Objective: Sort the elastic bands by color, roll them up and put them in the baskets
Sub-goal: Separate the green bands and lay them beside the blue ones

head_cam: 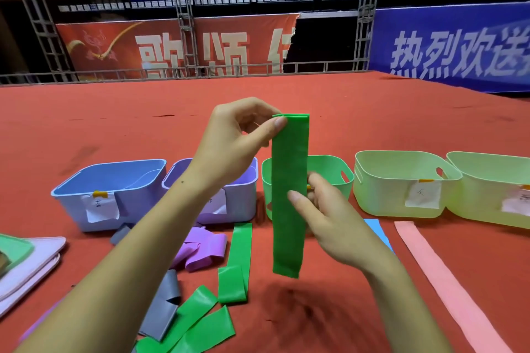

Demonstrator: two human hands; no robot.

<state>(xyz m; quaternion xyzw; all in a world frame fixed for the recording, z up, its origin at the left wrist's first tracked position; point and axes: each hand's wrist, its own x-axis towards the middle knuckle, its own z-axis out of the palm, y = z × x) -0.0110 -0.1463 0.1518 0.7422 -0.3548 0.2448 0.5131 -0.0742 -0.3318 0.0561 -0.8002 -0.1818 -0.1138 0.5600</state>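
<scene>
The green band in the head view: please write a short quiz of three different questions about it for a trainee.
1. True or false: the green band lies flat on the red carpet.
2. Which hand pinches its top end? A. left hand B. right hand
3. Fill in: directly behind the held band stands the ____ basket.

Key: 1. false, it hangs upright in the air. 2. A. 3. green.
</scene>
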